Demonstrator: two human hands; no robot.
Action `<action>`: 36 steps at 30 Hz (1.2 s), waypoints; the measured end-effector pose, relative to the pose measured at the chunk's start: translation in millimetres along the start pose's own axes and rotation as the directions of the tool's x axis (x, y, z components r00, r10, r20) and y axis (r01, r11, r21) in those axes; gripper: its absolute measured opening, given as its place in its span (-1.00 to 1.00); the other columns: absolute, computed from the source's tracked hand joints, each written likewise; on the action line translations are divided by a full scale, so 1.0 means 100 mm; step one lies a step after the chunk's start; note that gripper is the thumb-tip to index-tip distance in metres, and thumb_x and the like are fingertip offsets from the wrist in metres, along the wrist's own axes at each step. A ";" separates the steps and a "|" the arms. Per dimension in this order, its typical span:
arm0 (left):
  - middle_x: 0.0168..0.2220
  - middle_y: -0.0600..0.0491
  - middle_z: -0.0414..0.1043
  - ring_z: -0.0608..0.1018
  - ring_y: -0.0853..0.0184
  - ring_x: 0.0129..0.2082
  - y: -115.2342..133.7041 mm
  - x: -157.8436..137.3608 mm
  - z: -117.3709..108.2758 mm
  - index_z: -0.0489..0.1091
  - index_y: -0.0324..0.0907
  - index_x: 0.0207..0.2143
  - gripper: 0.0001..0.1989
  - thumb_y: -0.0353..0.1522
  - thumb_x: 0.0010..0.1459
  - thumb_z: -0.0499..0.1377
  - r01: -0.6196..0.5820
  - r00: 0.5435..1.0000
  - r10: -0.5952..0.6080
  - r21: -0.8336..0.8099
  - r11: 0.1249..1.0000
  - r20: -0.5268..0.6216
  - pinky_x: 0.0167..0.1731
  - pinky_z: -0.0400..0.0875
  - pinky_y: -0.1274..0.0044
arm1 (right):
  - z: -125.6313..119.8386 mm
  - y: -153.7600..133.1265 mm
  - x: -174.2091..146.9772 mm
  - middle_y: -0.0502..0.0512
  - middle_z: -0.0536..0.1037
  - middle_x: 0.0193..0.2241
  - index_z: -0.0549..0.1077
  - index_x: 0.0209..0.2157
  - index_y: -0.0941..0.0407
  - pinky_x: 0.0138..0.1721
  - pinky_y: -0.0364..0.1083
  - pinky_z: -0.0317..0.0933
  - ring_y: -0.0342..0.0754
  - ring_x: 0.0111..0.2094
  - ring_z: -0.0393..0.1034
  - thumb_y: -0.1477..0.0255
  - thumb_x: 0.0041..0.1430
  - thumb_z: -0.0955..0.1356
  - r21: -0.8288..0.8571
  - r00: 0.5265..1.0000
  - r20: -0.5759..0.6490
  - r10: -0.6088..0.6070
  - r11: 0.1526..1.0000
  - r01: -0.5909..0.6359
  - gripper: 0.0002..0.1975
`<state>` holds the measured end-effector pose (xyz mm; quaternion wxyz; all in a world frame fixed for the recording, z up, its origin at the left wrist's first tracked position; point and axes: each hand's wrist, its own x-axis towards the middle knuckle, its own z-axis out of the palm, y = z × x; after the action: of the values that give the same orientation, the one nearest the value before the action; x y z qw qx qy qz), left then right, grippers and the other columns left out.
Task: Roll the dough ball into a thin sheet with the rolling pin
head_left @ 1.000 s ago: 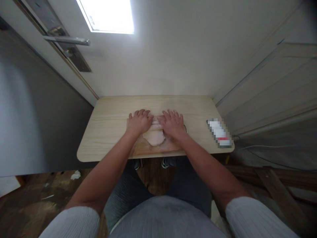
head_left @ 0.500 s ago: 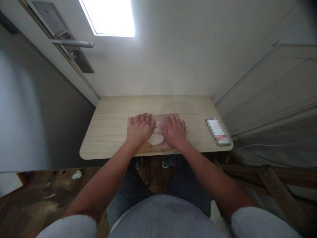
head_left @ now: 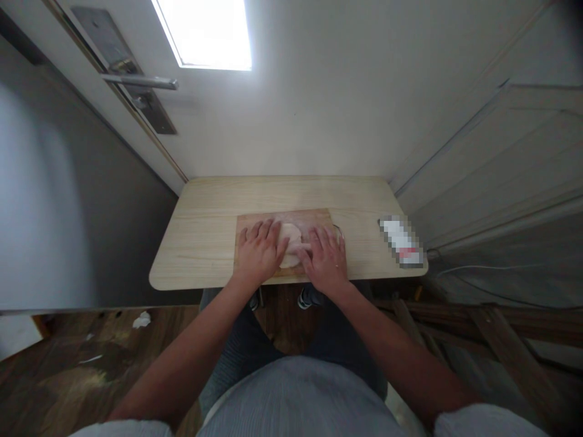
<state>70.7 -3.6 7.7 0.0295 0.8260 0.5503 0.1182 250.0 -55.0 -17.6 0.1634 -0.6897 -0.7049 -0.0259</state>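
Note:
A flattened piece of pale dough [head_left: 290,260] lies on a wooden cutting board [head_left: 296,216] near the table's front edge. My left hand [head_left: 260,246] rests palm down over the board's left part, fingers stretched and spread, thumb by the dough. On the other side, my right hand [head_left: 325,255] is also palm down with fingers apart, its thumb at the dough's right edge. A pale, narrow bar shows across the dough between the hands; it looks like a rolling pin, mostly hidden under the palms.
The board sits on a light wooden table [head_left: 204,206] pushed against a pale door with a metal handle [head_left: 141,81]. A blurred-out phone-like object [head_left: 401,241] lies at the table's right end. A thin metal loop [head_left: 339,231] shows beside the board.
Both hands have shifted slightly toward me and spread a little apart, the right one more. More of the dough's far part and the board's back edge now show.

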 end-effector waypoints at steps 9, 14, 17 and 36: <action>0.36 -0.04 0.21 0.23 0.05 0.34 -0.02 0.06 0.01 0.16 -0.03 0.34 -0.44 -0.07 0.41 -0.19 0.006 1.000 -0.006 0.012 1.000 0.023 0.29 0.00 0.09 | 0.02 0.00 0.06 0.29 0.31 0.30 0.29 0.29 0.19 0.34 0.28 -0.24 0.23 0.33 0.07 0.09 0.42 0.14 -0.011 1.000 0.012 0.012 1.000 -0.012 -0.39; 0.34 -0.05 0.24 0.24 0.03 0.33 -0.07 0.21 0.04 0.20 -0.04 0.32 -0.45 -0.08 0.42 -0.21 -0.009 1.000 0.009 0.003 1.000 0.015 0.28 0.02 0.09 | 0.05 0.01 0.19 0.31 0.30 0.30 0.33 0.26 0.17 0.32 0.30 -0.24 0.24 0.32 0.07 0.08 0.43 0.11 -0.032 1.000 0.018 0.014 0.999 -0.014 -0.39; 0.35 -0.04 0.23 0.25 0.01 0.32 -0.12 0.30 0.06 0.22 -0.03 0.31 -0.44 -0.08 0.42 -0.22 -0.013 1.000 0.013 0.014 1.000 0.026 0.26 0.04 0.08 | 0.07 0.02 0.28 0.29 0.28 0.32 0.35 0.25 0.15 0.31 0.31 -0.24 0.24 0.34 0.03 0.07 0.43 0.10 -0.043 1.000 0.027 0.014 0.999 -0.012 -0.40; 0.34 -0.02 0.23 0.28 0.00 0.29 -0.34 0.86 0.20 0.19 0.01 0.32 -0.45 -0.07 0.39 -0.20 0.021 0.986 -0.015 -0.035 0.999 0.166 0.19 0.18 -0.01 | 0.09 0.06 0.87 0.24 0.25 0.34 0.26 0.33 0.08 0.30 0.41 -0.22 0.32 0.36 0.00 0.03 0.41 0.10 -0.065 0.985 0.149 0.086 0.995 -0.077 -0.37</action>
<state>76.2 90.5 -3.3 0.0914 0.8273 0.5512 0.0590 254.4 31.1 -3.7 0.0899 -0.7224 -0.6855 0.0123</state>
